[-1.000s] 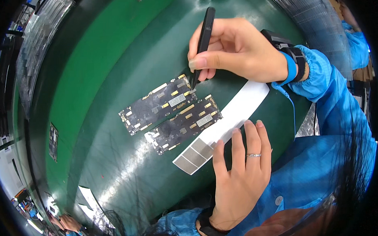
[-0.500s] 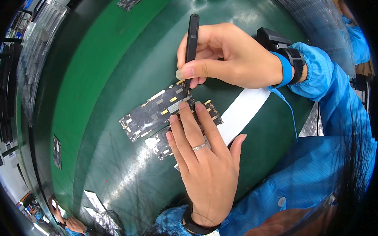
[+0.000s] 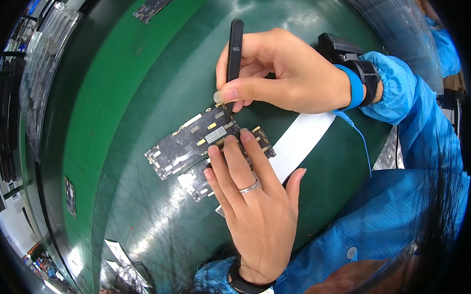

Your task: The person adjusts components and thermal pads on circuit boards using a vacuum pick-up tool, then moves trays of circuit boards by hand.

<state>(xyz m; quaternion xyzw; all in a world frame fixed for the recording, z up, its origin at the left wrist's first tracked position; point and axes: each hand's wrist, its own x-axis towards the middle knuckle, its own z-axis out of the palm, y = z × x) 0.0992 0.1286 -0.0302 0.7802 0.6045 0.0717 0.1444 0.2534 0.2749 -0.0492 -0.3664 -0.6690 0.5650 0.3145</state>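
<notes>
My right hand [image 3: 290, 72] is closed around black tweezers [image 3: 234, 53]. Their tips point down at the right end of a dark circuit board [image 3: 181, 143]. This board lies tilted on the green mat and carries small gold and silver parts and a pale label. My left hand [image 3: 258, 208] lies flat with fingers stretched, the fingertips at the lower edge of that board. Beneath those fingers, a second circuit board [image 3: 195, 182] is partly covered. A white strip [image 3: 305, 139] lies on the mat, partly under my left hand.
On the bright green strip [image 3: 104, 94] lie one circuit board at the far side [image 3: 155, 5] and another circuit board [image 3: 70, 197] at the left. White papers [image 3: 122, 260] are at lower left. Clear plastic trays [image 3: 366, 18] stand at upper right. A blue cord [image 3: 360, 135] runs from my right wristband.
The tweezers and right fingers have shifted slightly left. The boards on the green strip have slid leftward and nearer. Another person's hands at lower left have mostly left view.
</notes>
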